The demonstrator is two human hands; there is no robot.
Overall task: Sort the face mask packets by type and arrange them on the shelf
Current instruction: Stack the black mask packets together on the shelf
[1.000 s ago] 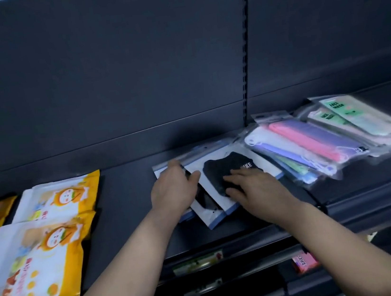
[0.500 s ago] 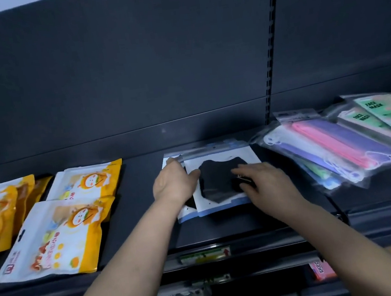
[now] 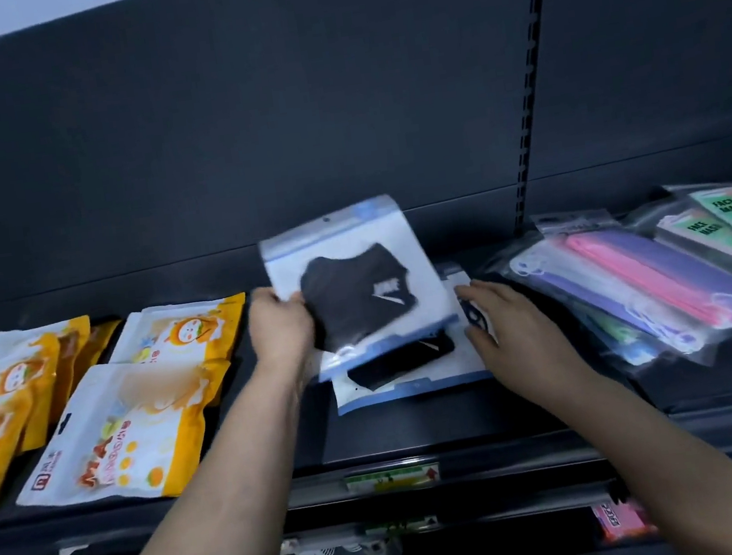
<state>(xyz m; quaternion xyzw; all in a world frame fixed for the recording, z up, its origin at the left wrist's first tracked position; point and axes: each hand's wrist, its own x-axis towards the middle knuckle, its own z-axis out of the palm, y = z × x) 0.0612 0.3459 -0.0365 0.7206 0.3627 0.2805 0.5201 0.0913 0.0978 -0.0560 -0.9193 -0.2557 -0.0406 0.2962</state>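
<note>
My left hand (image 3: 281, 330) grips the left edge of a white-and-blue packet with a black mask (image 3: 355, 278), lifted and tilted above the dark shelf (image 3: 421, 428). Under it a second black mask packet (image 3: 409, 371) lies flat on the shelf. My right hand (image 3: 509, 333) rests flat on that lower packet's right side, fingers spread. Yellow cartoon mask packets (image 3: 119, 431) lie to the left. Clear packets of pink and purple masks (image 3: 644, 287) lie to the right, with green "FACE MASK" packets (image 3: 729, 220) beyond them.
The dark back panel (image 3: 242, 130) rises behind the shelf, with a slotted upright (image 3: 529, 83) at the right. A price label strip (image 3: 393, 478) runs along the shelf's front edge. A pink item (image 3: 619, 521) shows on the lower shelf.
My left hand has lifted the top black mask packet off the one beneath it. My right hand slid right onto the lower packet. The view shifted left and down.
</note>
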